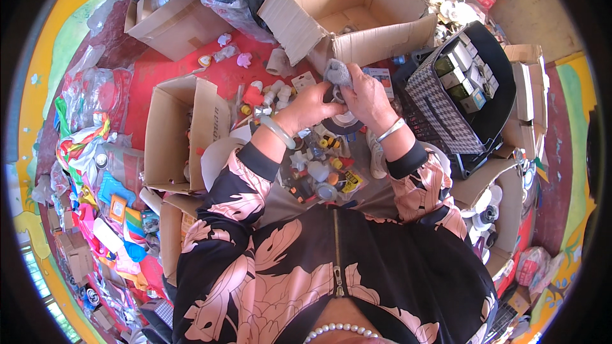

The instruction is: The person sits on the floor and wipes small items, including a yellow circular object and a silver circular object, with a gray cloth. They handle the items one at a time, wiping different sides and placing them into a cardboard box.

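Observation:
Both of my hands meet over the pile in front of me. My right hand (370,97) is closed, its fingers gripping a fuzzy grey cloth (338,73). My left hand (307,109) is closed beside it, its thumb pointing toward the right hand. A small dark item between the hands is mostly covered by fingers and cloth, and I cannot tell its kind. Just beneath them shows a dark disc with a pale centre (346,118). Small plastic pieces (319,171) in white, yellow and black lie between my legs, and a red plastic piece (253,95) lies left of my left hand.
An opened cardboard box (382,48) stands ahead, another box (169,134) at left. On the right, a houndstooth-patterned bin (440,111) holds small boxes; below it, a carton (510,216) holds white round items. Colourful bags and toys (121,216) crowd the far left.

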Motion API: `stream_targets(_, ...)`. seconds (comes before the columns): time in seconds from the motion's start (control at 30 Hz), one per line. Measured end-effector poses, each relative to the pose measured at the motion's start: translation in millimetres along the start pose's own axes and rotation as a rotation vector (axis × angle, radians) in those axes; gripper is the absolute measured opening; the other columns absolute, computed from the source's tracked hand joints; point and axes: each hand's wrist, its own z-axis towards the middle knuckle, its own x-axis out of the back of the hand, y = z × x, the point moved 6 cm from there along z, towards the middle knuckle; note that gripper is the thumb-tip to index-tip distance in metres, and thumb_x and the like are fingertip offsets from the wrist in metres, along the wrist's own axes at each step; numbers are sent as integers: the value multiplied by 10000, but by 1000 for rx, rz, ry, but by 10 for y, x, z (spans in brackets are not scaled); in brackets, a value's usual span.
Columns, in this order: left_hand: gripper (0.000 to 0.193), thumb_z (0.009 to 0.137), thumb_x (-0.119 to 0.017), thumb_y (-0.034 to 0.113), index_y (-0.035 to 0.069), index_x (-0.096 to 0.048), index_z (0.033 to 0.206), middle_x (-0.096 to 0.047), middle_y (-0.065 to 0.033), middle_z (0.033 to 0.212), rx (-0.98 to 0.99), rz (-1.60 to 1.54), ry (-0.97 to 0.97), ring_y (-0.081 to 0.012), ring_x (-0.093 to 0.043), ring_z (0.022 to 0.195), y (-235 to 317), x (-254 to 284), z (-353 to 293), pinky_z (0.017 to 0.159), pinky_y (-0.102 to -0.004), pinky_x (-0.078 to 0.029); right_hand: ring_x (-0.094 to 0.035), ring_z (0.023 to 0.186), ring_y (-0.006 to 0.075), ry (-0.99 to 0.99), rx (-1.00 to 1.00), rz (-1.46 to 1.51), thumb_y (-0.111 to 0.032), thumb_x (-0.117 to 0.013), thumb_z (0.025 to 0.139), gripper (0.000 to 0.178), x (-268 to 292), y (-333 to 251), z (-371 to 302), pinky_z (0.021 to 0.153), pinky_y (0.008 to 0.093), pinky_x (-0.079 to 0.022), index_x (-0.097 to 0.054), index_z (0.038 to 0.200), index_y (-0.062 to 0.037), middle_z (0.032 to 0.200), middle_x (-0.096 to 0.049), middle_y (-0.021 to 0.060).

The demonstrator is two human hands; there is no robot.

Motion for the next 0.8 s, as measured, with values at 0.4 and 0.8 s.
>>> stream_targets(0.4, 355, 777, -632, 22, -3, -522, 1114, -611, -52, 1020, -39, -558, 114, -123, -572, 927, 203, 216, -95, 876, -282, -438, -588, 927, 156, -96, -147, 1205, -116, -581, 853, 318, 514, 417, 68, 865, 289, -456, -538, 1139, 15, 1016, -619, 85)
stream_targets(0.8, 376, 825, -606, 74, 2, -471, 1168, -568, -43, 1059, -38, -620, -13, -126, -545, 962, 216, 86, -100, 863, -280, -436, -563, 696, 70, 87, 55, 419, -203, -684, 788, 306, 99, -51, -1, 660, 254, -479, -594, 1008, -10, 745, -631, 55)
